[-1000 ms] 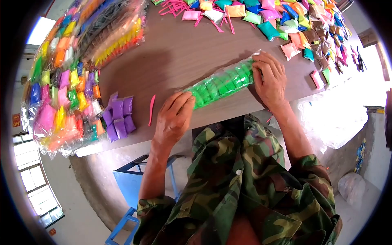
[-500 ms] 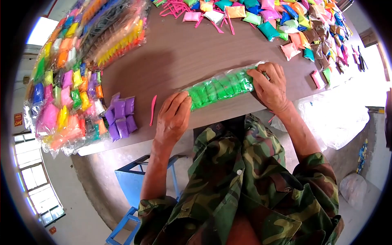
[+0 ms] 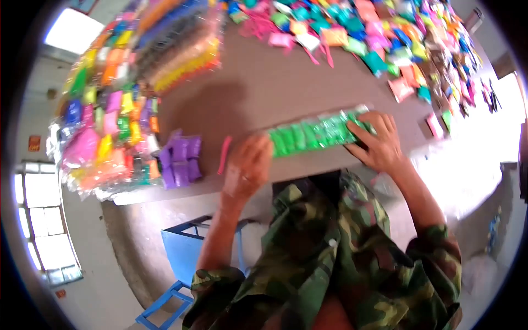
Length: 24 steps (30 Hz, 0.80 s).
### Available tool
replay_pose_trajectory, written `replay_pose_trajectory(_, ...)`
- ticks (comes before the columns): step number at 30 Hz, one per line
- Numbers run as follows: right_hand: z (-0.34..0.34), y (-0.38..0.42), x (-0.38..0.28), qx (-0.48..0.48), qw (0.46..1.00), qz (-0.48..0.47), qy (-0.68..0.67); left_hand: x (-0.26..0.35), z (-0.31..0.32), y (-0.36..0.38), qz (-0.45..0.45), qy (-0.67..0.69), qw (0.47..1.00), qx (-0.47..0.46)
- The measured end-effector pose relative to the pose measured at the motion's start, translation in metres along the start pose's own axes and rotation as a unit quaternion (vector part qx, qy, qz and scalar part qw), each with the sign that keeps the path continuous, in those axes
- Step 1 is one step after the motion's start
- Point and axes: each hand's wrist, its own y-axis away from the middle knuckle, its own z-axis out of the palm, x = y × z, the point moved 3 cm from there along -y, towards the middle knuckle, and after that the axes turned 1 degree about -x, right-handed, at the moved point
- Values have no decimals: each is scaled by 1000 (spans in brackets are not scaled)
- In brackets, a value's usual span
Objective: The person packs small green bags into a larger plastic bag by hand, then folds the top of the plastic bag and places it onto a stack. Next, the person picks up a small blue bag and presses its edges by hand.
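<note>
A long clear plastic bag (image 3: 308, 136) with a row of green packets in it lies across the table near its front edge. My left hand (image 3: 250, 165), blurred by motion, is closed at the bag's left end. My right hand (image 3: 379, 140) grips the right end, its thumb and a finger showing over the green packets. Left of my left hand lies a thin pink plastic strip (image 3: 224, 155). Beyond the strip is a small group of purple packets (image 3: 180, 159).
Bagged multicoloured packets (image 3: 118, 126) are piled along the table's left side. Loose coloured packets (image 3: 379, 41) cover the far right, with pink strips (image 3: 261, 22) beside them. A blue chair (image 3: 179, 250) stands below the table edge. White plastic (image 3: 456, 176) hangs at the right.
The whole view has shifted, so the table and its things appear further right and lower. My right hand's fingers have spread somewhat at the bag's end. The green packets remain between my hands.
</note>
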Motion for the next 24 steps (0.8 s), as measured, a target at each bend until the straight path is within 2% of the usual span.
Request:
replay_pose_trajectory(4,3,-2,0,30,999,-22,22,11,-18,-8,13,-20,1000,0)
replay_pose_trajectory(6,5,2,3,0,1000,-19,10,15,-19,-9,-37,12,999,-35)
replay_pose_trajectory(10,5,-1,5,8,1000,-26,-12,11,-7,-3,-31,-14,999,-21)
replay_pose_trajectory(13,-2,-7,-2,23,1000,-7,-12,13,-3,0,-22,-19,1000,-7)
replay_pose_trajectory(16,-10,-28,-1,5,993,72,-97,1,-6,-4,-59,55,997,5)
replay_pose_trajectory(17,-17,-29,2,-9,984,109,-141,0,-10,-10,-87,109,990,16)
replay_pose_trajectory(19,-19,-40,11,-43,982,101,-155,-11,-22,-22,-114,157,981,28)
replay_pose_trajectory(20,-19,-46,12,-48,981,108,-152,-18,-24,-24,-206,234,950,15)
replay_pose_trajectory(21,-15,-50,16,-82,957,186,-206,-25,-23,-24,-297,305,905,1)
replay_pose_trajectory(22,-10,-53,20,-115,923,260,-258,-30,-23,-27,-298,311,902,-2)
replay_pose_trajectory(24,6,-63,29,-112,908,282,-291,-45,-19,-33,-359,311,880,-19)
